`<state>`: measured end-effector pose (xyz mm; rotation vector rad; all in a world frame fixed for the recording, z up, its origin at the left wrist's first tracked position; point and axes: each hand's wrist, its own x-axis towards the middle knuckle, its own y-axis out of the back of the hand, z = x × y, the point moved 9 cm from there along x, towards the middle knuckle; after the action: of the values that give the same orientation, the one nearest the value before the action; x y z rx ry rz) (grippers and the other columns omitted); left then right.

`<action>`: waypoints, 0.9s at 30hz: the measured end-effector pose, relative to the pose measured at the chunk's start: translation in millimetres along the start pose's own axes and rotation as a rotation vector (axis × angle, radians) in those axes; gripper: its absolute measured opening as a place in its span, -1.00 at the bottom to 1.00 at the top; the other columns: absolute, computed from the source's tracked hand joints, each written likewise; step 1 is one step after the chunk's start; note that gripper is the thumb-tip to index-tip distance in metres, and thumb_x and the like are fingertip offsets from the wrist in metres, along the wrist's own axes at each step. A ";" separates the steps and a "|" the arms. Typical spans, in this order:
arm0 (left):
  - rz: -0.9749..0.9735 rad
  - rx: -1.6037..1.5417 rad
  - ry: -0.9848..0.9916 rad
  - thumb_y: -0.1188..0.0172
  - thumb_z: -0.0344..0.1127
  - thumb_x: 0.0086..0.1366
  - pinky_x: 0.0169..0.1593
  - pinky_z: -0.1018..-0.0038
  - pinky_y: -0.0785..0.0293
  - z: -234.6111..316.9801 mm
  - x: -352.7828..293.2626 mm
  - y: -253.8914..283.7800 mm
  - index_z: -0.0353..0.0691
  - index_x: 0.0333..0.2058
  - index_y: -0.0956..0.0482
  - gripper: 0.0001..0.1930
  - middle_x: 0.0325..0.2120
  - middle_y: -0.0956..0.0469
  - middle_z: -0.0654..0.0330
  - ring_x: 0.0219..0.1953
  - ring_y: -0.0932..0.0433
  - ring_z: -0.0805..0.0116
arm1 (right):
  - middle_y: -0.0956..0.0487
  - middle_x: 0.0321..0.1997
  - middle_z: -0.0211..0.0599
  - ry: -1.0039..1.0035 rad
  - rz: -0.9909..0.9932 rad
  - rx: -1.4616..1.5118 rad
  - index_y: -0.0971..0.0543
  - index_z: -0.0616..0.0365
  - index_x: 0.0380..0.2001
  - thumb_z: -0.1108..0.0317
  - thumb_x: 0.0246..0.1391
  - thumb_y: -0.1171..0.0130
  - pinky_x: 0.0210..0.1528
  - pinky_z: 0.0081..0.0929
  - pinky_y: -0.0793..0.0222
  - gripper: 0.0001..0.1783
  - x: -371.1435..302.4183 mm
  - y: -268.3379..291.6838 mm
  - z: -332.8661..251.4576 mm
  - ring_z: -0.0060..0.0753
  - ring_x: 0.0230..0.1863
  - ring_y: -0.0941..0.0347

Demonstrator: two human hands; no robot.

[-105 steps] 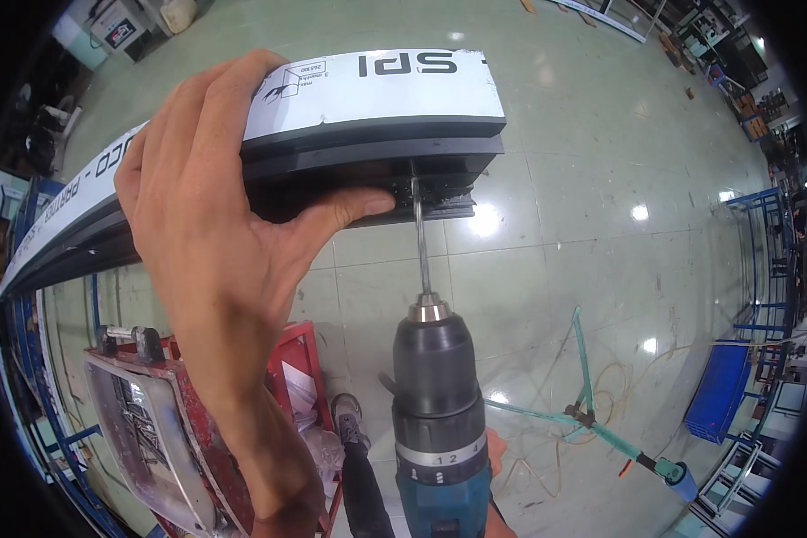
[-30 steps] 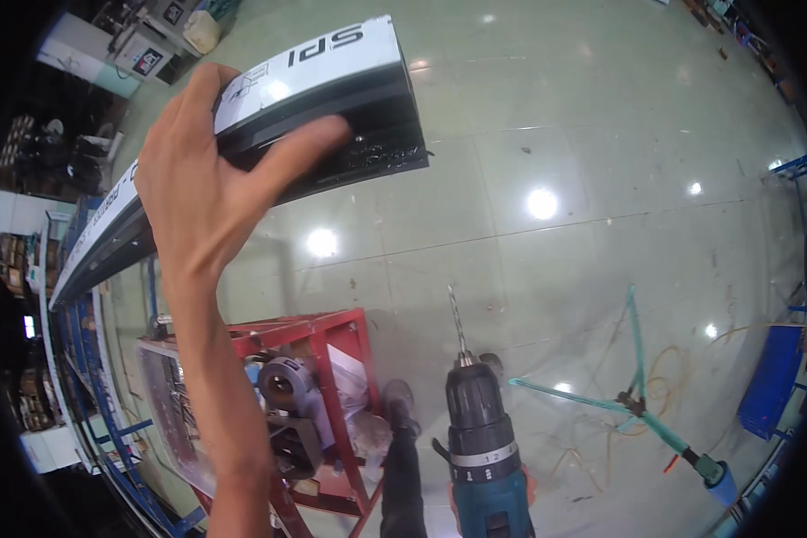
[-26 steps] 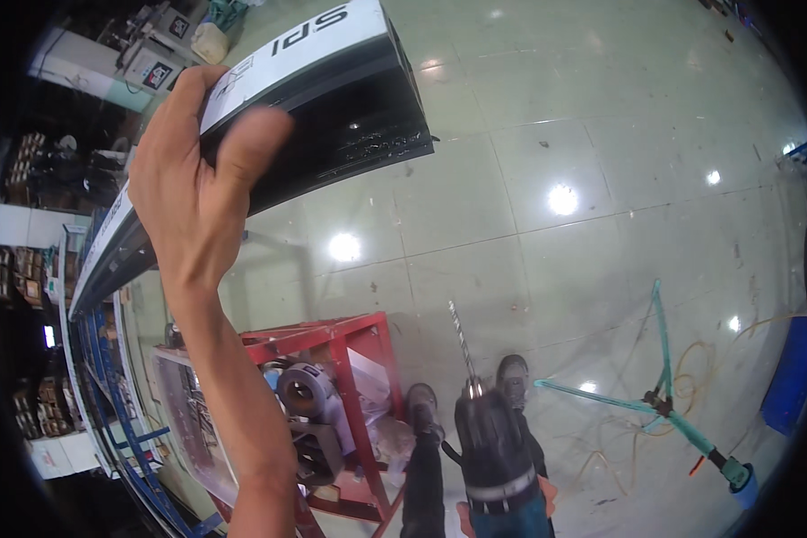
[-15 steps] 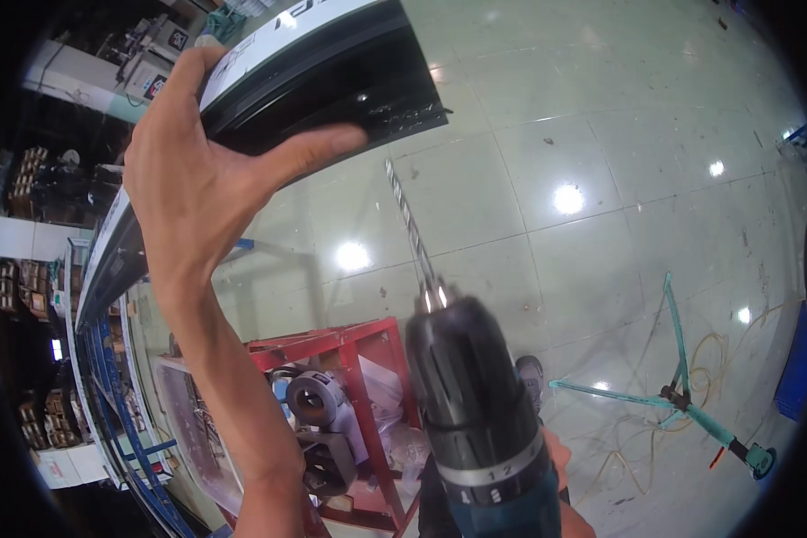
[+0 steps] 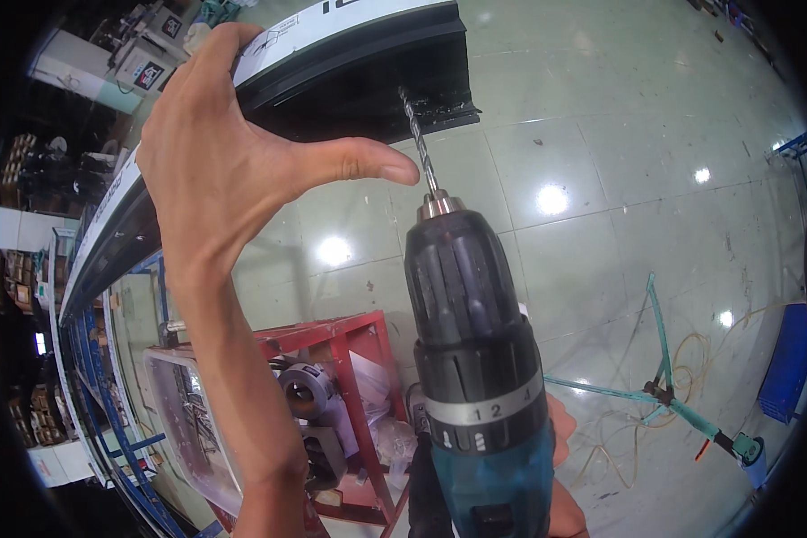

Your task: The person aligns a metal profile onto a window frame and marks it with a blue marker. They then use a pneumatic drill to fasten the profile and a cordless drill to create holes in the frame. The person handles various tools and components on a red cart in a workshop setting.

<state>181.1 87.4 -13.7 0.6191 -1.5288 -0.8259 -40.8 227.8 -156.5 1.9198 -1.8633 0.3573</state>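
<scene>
A long black profile (image 5: 332, 99) with a white printed film on its top side runs from the upper middle down to the left. My left hand (image 5: 211, 170) is hooked over it near its end, fingers behind the top edge and mostly hidden, thumb stretched out beside the drill bit. Below, a teal and black cordless drill (image 5: 471, 350) points away from me. Its twist drill bit (image 5: 418, 139) reaches the profile's black inner face close to the cut end. Mostly hidden behind the drill body, my right hand (image 5: 560, 430) is wrapped round its handle.
A red metal frame cart (image 5: 341, 341) holding rolls and plastic bags stands below my left forearm, beside a clear-sided bin (image 5: 175, 394). Blue racking (image 5: 85, 359) lies at the left. On the tiled floor at the right are a green tripod stand (image 5: 663, 394), a loose cable and a blue crate (image 5: 787, 359).
The drill has moved up and away from me, bringing its bit from below the profile onto its inner face. The profile and my left hand have shifted slightly right; the thumb now sticks out further.
</scene>
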 end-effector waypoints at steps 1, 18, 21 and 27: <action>0.005 -0.001 0.001 -0.70 0.38 -0.61 -0.01 0.26 -0.60 -0.7 -0.4 1.4 -0.27 -0.02 -0.59 0.15 -0.29 -0.72 0.06 -0.23 -0.73 0.12 | -0.67 -0.40 -0.09 -0.007 0.013 0.006 -0.56 0.51 0.13 0.68 -0.16 -0.40 -0.31 -0.41 -0.57 -0.35 3.1 -0.5 -3.2 -0.29 -0.44 -0.59; -0.011 -0.054 0.002 -0.71 0.31 -0.65 0.05 0.20 -0.54 -0.8 3.3 8.9 -0.32 0.02 -0.54 0.19 -0.16 -0.65 -0.03 -0.07 -0.66 -0.02 | -0.64 -0.15 -0.02 -0.211 0.038 -0.046 -0.51 0.16 0.28 0.29 0.40 -0.18 -0.42 -0.27 -0.56 -0.55 14.2 1.3 -51.2 -0.07 -0.45 -0.51; -0.067 -0.080 0.004 -0.67 0.37 -0.69 0.09 0.16 -0.46 -5.8 5.3 10.8 -0.33 0.02 -0.53 0.24 -0.15 -0.59 0.00 -0.04 -0.59 -0.03 | -0.65 -0.16 -0.02 -0.212 0.030 -0.045 -0.52 0.18 0.25 0.30 0.37 -0.19 -0.42 -0.28 -0.56 -0.56 14.4 -2.8 -49.9 -0.07 -0.45 -0.52; -0.083 -0.081 0.034 -0.65 0.36 -0.60 0.11 0.15 -0.40 -8.0 6.1 5.7 -0.34 0.02 -0.52 0.19 -0.17 -0.56 0.03 -0.06 -0.55 -0.04 | -0.65 -0.19 -0.02 -0.220 0.031 -0.056 -0.53 0.21 0.20 0.32 0.32 -0.22 -0.41 -0.28 -0.56 -0.57 17.4 -8.1 -43.3 -0.08 -0.45 -0.53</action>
<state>188.7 84.8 -5.3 0.6373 -1.4396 -0.9310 -26.7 233.3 -111.7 1.9617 -2.0196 0.1046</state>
